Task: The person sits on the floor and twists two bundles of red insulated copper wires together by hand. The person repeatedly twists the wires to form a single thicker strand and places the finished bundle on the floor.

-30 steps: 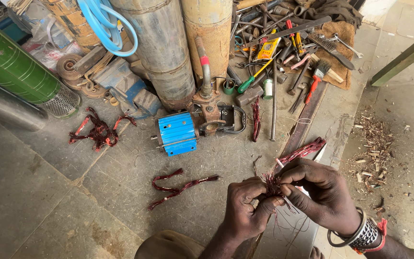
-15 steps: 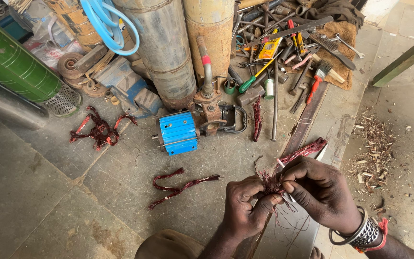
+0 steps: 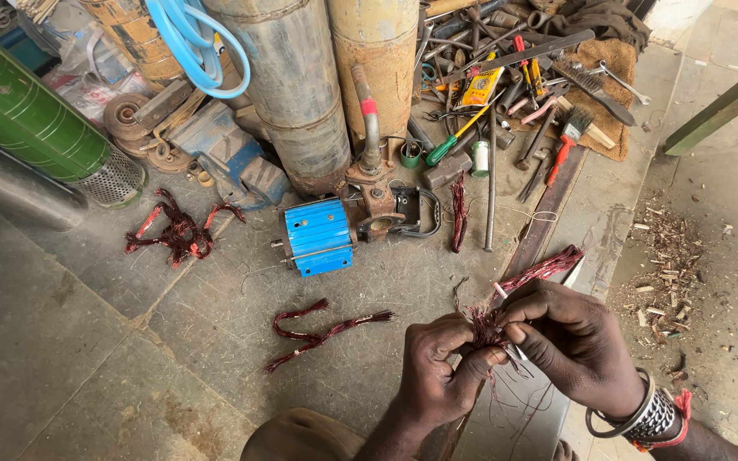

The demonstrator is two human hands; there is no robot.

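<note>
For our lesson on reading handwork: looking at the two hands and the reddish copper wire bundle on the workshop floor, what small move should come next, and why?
Probably a short pull by the right hand to draw a few strands free. The left hand pinches the frayed end of the copper wire bundle, the right hand's fingertips meet it there, and loose strands already splay out between them.

Reddish-copper wire bundle [image 3: 530, 282], bright blue ribbed motor [image 3: 318, 236], green cylinder [image 3: 32, 124], light-blue hose [image 3: 194, 43].

We see a blue motor housing [image 3: 316, 236] on the concrete floor [image 3: 70, 358], a green cylinder [image 3: 27, 119] at left, rusty metal pipes [image 3: 301, 94] behind, and scattered hand tools [image 3: 523, 94] (a red-handled brush [image 3: 567, 141] among them) on brown cloth.
</note>
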